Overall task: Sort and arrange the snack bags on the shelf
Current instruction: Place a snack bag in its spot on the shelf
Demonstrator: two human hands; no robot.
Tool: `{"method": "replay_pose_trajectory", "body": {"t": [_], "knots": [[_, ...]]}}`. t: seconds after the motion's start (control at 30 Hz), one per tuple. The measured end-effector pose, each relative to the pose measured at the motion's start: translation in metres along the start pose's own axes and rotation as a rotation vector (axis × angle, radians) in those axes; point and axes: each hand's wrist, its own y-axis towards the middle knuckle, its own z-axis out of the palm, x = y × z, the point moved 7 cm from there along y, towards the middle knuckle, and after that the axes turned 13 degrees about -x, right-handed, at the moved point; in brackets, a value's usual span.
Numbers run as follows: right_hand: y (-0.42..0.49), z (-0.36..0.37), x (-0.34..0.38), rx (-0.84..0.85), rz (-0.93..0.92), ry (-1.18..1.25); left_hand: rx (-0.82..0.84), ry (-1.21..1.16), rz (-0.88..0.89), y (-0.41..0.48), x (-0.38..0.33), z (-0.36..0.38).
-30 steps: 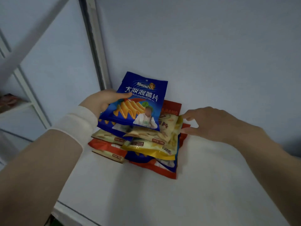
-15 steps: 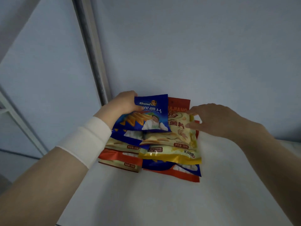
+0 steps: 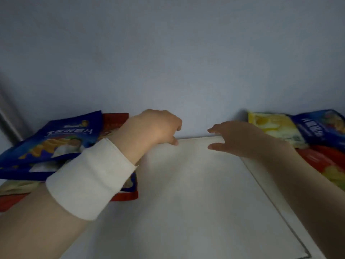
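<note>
A pile of snack bags lies at the left of the white shelf [image 3: 196, 193], with a blue chip bag [image 3: 56, 141] on top and red bags [image 3: 115, 120] beneath it. My left hand [image 3: 155, 128] hovers over the shelf just right of that pile, fingers loosely curled, holding nothing. My right hand [image 3: 237, 139] is spread over the back of the shelf, empty. At the far right lies a second group: a yellow bag [image 3: 274, 129], a blue bag [image 3: 321, 128] and a red bag [image 3: 321, 161].
A pale blue back wall [image 3: 177, 62] closes the shelf behind both hands. A grey upright post [image 3: 9, 120] stands at the far left. A seam in the shelf board [image 3: 270, 199] runs diagonally toward the lower right.
My left hand has let go of the blue chip bag, which now lies on the left pile. Both hands have moved right of the pile, and the view has shifted right, revealing more bags.
</note>
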Motion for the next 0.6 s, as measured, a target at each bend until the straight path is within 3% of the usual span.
{"method": "replay_pose_trajectory", "body": {"t": [0.37,0.6], "knots": [[-0.147,-0.020,-0.305,0.044,0.263,-0.016,-0.093,-0.024,0.236,0.119,-0.327,-0.044],[-0.192,-0.012,-0.410,0.104,0.438,0.039,-0.075,-0.025,0.294,0.172,-0.437,-0.042]]}}
